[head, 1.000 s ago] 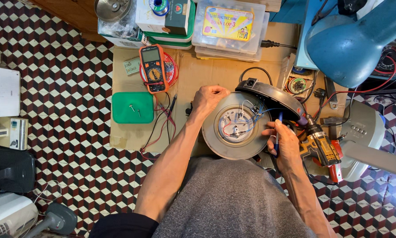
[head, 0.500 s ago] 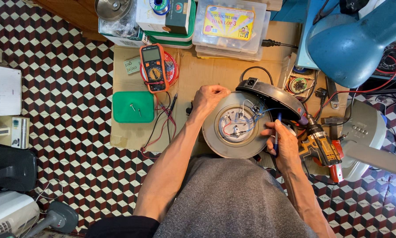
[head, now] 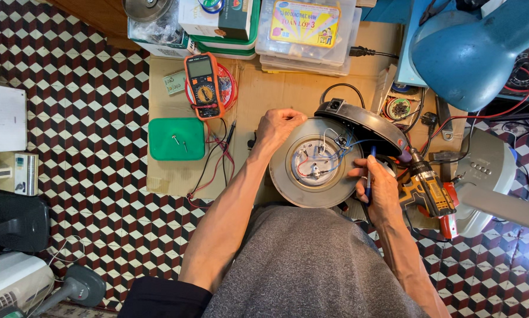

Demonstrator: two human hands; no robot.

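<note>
An upturned round metal appliance (head: 288,176) lies on the cardboard, its underside open with a heating plate and red, white and blue wires (head: 318,162) showing. Its black base cover (head: 363,121) is tipped off to the upper right. My left hand (head: 281,127) grips the upper left rim of the metal body. My right hand (head: 376,182) holds a blue-handled screwdriver (head: 370,169) at the right rim, its tip pointing up toward the wiring.
A multimeter (head: 201,85) with red and black leads and a green lid (head: 176,139) holding screws lie to the left. A cordless drill (head: 430,191) rests at the right, near a blue lamp (head: 470,50). Plastic boxes (head: 308,29) line the far edge. Patterned floor tiles (head: 88,118) surround the cardboard.
My right hand has shifted slightly outward along the right rim with the screwdriver. My left hand stays on the rim.
</note>
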